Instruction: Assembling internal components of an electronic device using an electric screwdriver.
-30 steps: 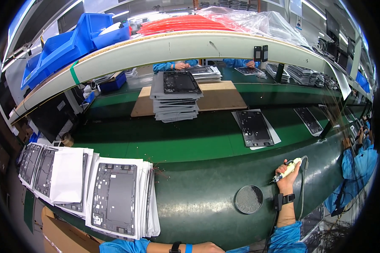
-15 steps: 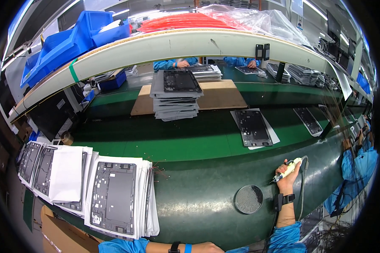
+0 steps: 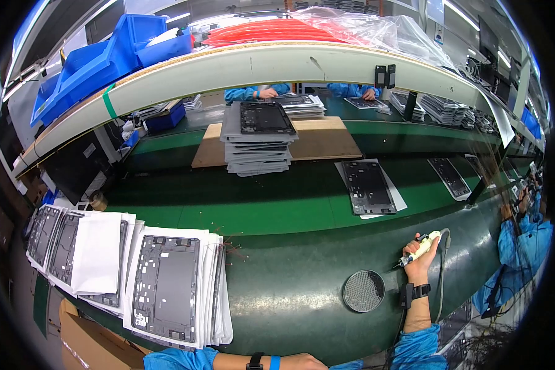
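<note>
My right hand (image 3: 418,256) is closed around a pale yellow electric screwdriver (image 3: 423,248), its thin tip pointing left above the dark green bench. A cable runs from the tool down past my wrist. Left of that hand stands a round dish (image 3: 364,291) of small dark screws or similar tiny parts. At the bottom edge, only the back of my left hand (image 3: 307,362) shows; its fingers are hidden. A dark tablet housing (image 3: 166,288) lies on white sheets at the left of the bench, with more housings (image 3: 65,250) and a white sheet (image 3: 97,254) beside it.
Beyond the bench, a green conveyor carries a housing (image 3: 370,188) on paper and another (image 3: 450,177) farther right. A tall stack of housings (image 3: 259,142) stands near a wooden board (image 3: 327,139). Overhead, a shelf (image 3: 246,66) holds blue bins (image 3: 114,49). Co-workers sit opposite and at right.
The housing on the conveyor has slid very slightly left with its paper. Both my hands look still, and the screwdriver stays in my right hand.
</note>
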The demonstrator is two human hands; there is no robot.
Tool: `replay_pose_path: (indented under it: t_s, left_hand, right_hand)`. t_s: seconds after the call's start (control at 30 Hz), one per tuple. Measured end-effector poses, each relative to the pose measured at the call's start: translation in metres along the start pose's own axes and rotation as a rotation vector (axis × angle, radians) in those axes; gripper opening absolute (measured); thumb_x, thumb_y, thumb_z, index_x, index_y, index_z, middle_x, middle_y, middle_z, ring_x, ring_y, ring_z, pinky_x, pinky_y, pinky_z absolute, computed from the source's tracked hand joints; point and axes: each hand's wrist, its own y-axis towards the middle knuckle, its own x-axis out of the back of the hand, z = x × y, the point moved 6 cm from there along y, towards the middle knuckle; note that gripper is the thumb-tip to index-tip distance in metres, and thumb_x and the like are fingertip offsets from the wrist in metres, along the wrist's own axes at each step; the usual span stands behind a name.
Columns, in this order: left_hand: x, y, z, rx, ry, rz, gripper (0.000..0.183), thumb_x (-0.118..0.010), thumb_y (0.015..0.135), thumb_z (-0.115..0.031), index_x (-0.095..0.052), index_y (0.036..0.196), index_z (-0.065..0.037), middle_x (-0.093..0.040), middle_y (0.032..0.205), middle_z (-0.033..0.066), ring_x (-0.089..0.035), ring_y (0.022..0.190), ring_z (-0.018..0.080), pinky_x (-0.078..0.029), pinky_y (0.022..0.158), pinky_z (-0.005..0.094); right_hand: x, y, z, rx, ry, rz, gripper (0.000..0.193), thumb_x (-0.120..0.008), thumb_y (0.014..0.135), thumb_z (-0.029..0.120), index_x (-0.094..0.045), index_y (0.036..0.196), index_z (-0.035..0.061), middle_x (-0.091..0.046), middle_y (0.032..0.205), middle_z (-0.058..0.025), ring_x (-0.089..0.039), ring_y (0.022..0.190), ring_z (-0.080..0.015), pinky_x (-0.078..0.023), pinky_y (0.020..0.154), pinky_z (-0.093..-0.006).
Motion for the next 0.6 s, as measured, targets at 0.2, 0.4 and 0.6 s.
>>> replay_pose_path:
  t_s: [0.2, 0.4, 0.6]
  left_hand:
    - [-0.001, 0.010, 0.058, -0.755, 0.266, -0.030, 0.024, -0.051, 0.097, -0.019, -0.067, 0.101, 0.000, -0.069, 0.098, 0.0147, -0.067, 0.092, 0.0336, -0.052, 0.086, 0.0522]
    - [0.002, 0.009, 0.070, -1.108, 0.082, -0.066, 0.022, -0.060, 0.091, -0.023, -0.068, 0.089, -0.003, -0.069, 0.094, 0.0152, -0.066, 0.089, 0.0412, -0.049, 0.083, 0.0589]
    - [0.005, 0.008, 0.061, -1.071, 0.075, -0.078, 0.022, -0.062, 0.090, -0.024, -0.068, 0.087, -0.003, -0.069, 0.091, 0.0155, -0.066, 0.088, 0.0421, -0.049, 0.083, 0.0596]
  right_hand:
    - [0.000, 0.001, -0.001, -0.005, 0.004, 0.019, 0.064, -0.051, 0.087, 0.065, -0.057, 0.091, 0.0022, -0.035, 0.057, 0.0029, -0.034, 0.049, -0.0099, -0.034, 0.047, -0.0245]
    - [-0.003, 0.000, 0.000, 0.003, 0.002, -0.005, 0.064, -0.050, 0.087, 0.066, -0.057, 0.091, 0.0021, -0.034, 0.056, 0.0030, -0.034, 0.049, -0.0099, -0.033, 0.047, -0.0249]
    - [0.001, 0.002, 0.000, -0.005, -0.001, -0.007, 0.065, -0.050, 0.086, 0.066, -0.057, 0.091, 0.0020, -0.035, 0.056, 0.0031, -0.034, 0.048, -0.0100, -0.034, 0.047, -0.0252]
